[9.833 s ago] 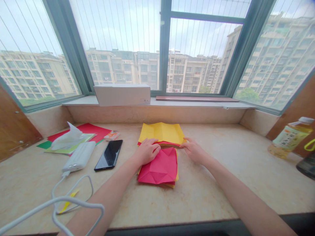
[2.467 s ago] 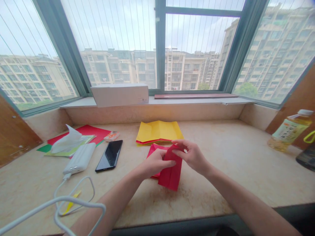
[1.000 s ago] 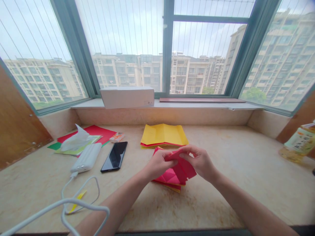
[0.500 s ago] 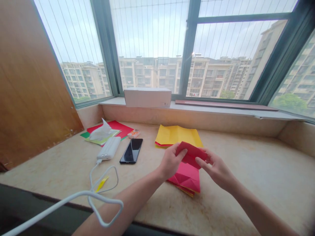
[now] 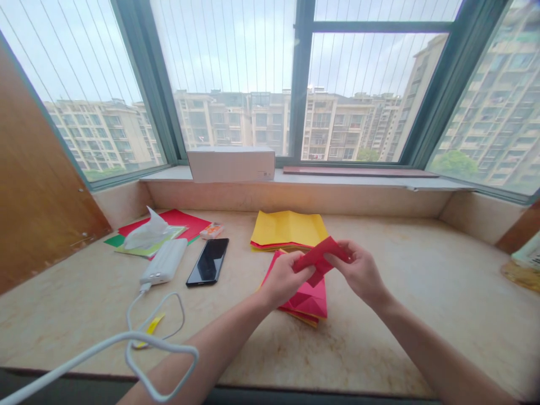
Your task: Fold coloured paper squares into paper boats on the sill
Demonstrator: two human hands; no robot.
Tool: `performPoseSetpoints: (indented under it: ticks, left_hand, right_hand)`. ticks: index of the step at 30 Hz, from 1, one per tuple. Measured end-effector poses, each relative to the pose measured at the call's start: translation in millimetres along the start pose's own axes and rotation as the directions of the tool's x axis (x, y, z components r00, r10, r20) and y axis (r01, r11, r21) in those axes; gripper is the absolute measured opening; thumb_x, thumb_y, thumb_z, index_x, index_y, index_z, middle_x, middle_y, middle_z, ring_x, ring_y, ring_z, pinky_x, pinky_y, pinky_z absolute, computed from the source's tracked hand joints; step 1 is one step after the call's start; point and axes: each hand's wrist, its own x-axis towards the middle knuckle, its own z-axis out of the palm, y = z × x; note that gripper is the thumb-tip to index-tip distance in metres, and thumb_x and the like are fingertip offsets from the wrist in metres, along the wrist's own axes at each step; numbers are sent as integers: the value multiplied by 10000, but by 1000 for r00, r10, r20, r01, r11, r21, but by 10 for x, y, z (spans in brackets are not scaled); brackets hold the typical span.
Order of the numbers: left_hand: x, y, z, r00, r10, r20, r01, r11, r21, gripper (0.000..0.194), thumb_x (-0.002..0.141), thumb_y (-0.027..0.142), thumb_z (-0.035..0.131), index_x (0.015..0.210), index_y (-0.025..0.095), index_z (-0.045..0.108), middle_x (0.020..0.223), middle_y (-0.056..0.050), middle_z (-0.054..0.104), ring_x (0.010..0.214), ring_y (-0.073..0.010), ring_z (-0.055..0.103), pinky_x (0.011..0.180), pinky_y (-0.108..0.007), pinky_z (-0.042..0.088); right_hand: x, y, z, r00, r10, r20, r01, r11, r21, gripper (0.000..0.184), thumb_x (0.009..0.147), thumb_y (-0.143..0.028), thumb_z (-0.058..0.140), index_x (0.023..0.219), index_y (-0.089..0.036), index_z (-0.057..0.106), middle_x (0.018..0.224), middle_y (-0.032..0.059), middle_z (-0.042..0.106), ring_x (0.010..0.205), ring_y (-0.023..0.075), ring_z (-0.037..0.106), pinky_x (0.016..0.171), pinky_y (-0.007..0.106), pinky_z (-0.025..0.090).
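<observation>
Seen on bench [image 5: 455, 264]: creased, yellow-topped paper stack [image 5: 291, 228] towards the back, red-topped paper stack [image 5: 312, 301] just in front. Pinching, with left hand [image 5: 280, 279] and right hand [image 5: 360, 271] at opposite ends, a folded red paper [image 5: 319, 256] held tilted over the red-topped paper stack; probably lifted clear, hard to judge from this angle

Phone [image 5: 208, 262], 8 o'clock from view centre | power bank [image 5: 164, 261] at its 9, cable [image 5: 135, 336] plugged in | tissues [image 5: 145, 233], 9 o'clock | white box [image 5: 232, 165] on sill [image 5: 358, 180], 10 o'clock | bottle [image 5: 527, 259], 3 o'clock
</observation>
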Motion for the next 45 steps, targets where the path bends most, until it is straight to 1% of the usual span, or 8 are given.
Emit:
performPoseSetpoints:
  ticks: [3, 6, 12, 23, 30, 34, 42, 45]
  left_hand:
    - [-2, -12, -12, 997, -19, 78, 18, 1000, 5, 228, 791, 321, 701, 887, 115, 722, 803, -52, 706, 714, -165, 630, 652, -245, 458]
    - [2, -44, -13, 997, -9, 78, 10, 1000, -4, 276, 819, 379, 686, 908, 121, 728, 827, -57, 712, 734, -169, 644, 647, -240, 470]
    - [19, -12, -8, 993, -117, 3, 116, 980, -162, 379, 801, 444, 713, 981, 111, 696, 790, -68, 714, 641, -160, 673, 603, -260, 533]
    - [-5, 55, -7, 985, -150, 85, 165, 961, -221, 428, 832, 486, 679, 1003, 93, 660, 835, -108, 728, 684, -200, 717, 615, -289, 578]
    - [4, 55, -43, 984, -148, 97, 164, 968, -188, 489, 809, 464, 716, 1140, 112, 642, 897, -113, 737, 644, -189, 716, 583, -275, 566]
    - [-22, 57, -40, 970, -172, 174, 198, 969, -149, 461, 840, 503, 668, 1079, 109, 682, 801, -92, 727, 595, -176, 699, 536, -259, 557]
    - [15, -31, -32, 984, -113, 141, 124, 989, -74, 396, 845, 493, 665, 908, 106, 717, 728, -66, 705, 574, -148, 673, 537, -241, 553]
    - [16, -39, -24, 985, -139, 99, 149, 983, -107, 404, 829, 489, 685, 952, 105, 709, 733, -63, 706, 561, -152, 670, 536, -260, 565]
  right_hand:
    - [-35, 5, 21, 991, -136, -14, 131, 970, -204, 165, 819, -355, 710, 876, -203, 687, 804, 50, 703, 711, 202, 637, 686, 347, 538]
    - [-69, 13, 44, 946, -305, 107, 323, 905, -279, 91, 858, -269, 655, 903, -237, 728, 932, 67, 688, 871, 226, 648, 796, 379, 544]
    - [-116, -15, 53, 862, -350, 366, 451, 861, -237, 365, 931, -187, 530, 1248, -313, 661, 1239, 85, 619, 1148, 237, 591, 988, 426, 493]
    - [-51, 1, 74, 970, -150, 190, 157, 987, -24, 198, 878, -393, 652, 966, -235, 733, 995, 67, 712, 953, 220, 675, 847, 366, 563]
    - [-14, -31, 86, 980, 111, 163, -156, 940, 303, 566, 744, -441, 772, 1214, -241, 529, 943, 56, 757, 866, 237, 728, 765, 404, 611]
    - [-22, -53, 75, 968, 120, 221, -175, 952, 250, 488, 730, -489, 772, 1102, -220, 606, 920, 60, 768, 851, 244, 734, 790, 417, 606]
    - [-38, -10, 91, 983, 66, 174, -87, 989, 116, 327, 800, -510, 707, 885, -194, 695, 876, 63, 765, 802, 214, 712, 749, 346, 580]
    - [-42, -11, 111, 981, 103, 165, -129, 979, 158, 349, 792, -510, 711, 955, -206, 662, 851, 53, 764, 767, 214, 719, 703, 344, 587]
